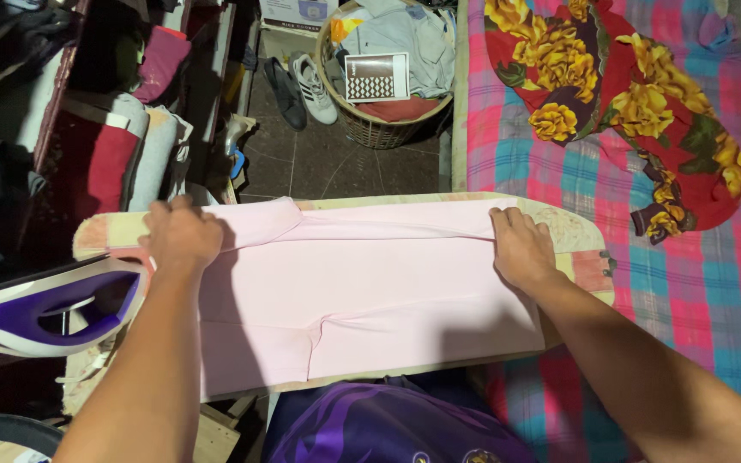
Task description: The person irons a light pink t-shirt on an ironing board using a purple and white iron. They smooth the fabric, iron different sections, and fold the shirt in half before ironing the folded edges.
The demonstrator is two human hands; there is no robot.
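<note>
Pink garment (362,291) lies flat across ironing board (572,231), left hand (182,236) curled pressing its far-left edge, right hand (521,249) open flat on far-right fold, looks light, soft, limp, best pinched at edges, iron (45,313) near left

So from my feed: the pale pink cloth garment (362,291) under my hands looks smooth and matt, thin knit by the look of it. The long ironing board (572,236) under it has a worn, faded fabric cover, kinda rough at the right end. Near left, the purple-and-white iron (45,313) is glossy plastic. Far off, the round woven basket (383,129) looks like coarse wicker. On the right, the pink-and-blue checked bedsheet (713,283) is matt woven cloth, and the red fabric with yellow flowers (619,94) on it has a slight sheen.
</note>
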